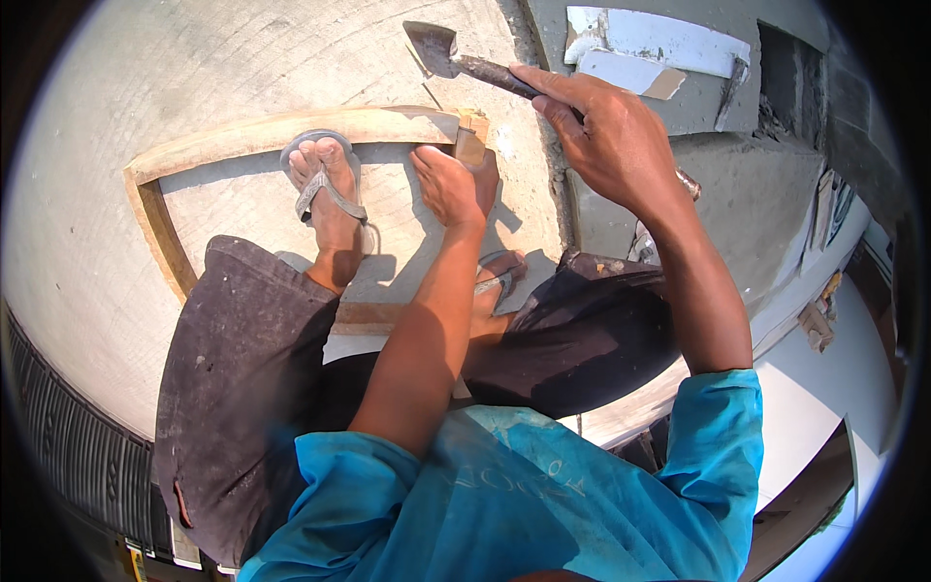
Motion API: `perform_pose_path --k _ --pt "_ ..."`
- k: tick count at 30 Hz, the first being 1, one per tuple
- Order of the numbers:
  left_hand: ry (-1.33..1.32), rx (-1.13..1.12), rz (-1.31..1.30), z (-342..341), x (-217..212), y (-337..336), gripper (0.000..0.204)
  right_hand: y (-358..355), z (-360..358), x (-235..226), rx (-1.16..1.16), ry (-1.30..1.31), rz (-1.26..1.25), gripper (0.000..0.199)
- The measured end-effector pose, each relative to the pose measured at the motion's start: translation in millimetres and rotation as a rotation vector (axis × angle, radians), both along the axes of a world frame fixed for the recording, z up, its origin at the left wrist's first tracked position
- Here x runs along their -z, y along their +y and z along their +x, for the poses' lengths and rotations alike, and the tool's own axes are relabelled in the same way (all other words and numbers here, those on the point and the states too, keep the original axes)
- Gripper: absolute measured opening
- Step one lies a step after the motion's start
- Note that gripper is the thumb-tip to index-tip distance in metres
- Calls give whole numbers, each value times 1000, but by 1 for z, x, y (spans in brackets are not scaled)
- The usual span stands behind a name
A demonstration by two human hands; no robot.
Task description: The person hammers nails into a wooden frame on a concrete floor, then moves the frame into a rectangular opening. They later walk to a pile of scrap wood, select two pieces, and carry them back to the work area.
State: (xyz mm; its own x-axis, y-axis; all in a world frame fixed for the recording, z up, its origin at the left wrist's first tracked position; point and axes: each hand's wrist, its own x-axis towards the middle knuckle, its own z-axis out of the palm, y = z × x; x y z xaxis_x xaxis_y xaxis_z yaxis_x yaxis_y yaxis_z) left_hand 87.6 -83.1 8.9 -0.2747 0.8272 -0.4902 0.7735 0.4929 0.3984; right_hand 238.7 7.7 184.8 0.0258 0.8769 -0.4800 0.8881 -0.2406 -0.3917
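My right hand (616, 136) is closed round the dark handle of a short tool with a flared metal blade (433, 47); I cannot tell its exact kind. Its blade is up over the concrete, pointing to the far left, and the index finger lies along the handle. Below it, a curved wooden frame (291, 129) rests on the floor. My left hand (451, 189) grips this frame at its far right corner, where a wood block (472, 141) joins the curved rail. Some left fingers are hidden. My left sandalled foot (328, 179) presses on the curved rail.
Rough concrete floor (78, 223) spreads to the left. A grey ledge (718, 107) stands at the right, with white broken pieces (659, 44) on it. My right foot (499, 276) is beside my left forearm. A dark ribbed grate (78, 417) lies at the lower left.
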Motion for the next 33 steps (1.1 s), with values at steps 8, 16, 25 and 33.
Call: perform_pose_path --k 8,16,25,33 --pt "-220 -196 52 3 -30 8 84 27 -8 1 -436 -89 -116 33" --pt "106 111 493 -13 -25 8 109 89 1 -2 -369 70 -24 42" --pt "24 176 502 -19 -10 -2 105 91 -6 17 -583 -52 -256 39" --pt "-105 97 599 -19 -3 -6 96 123 -17 11 -215 -64 -188 36"
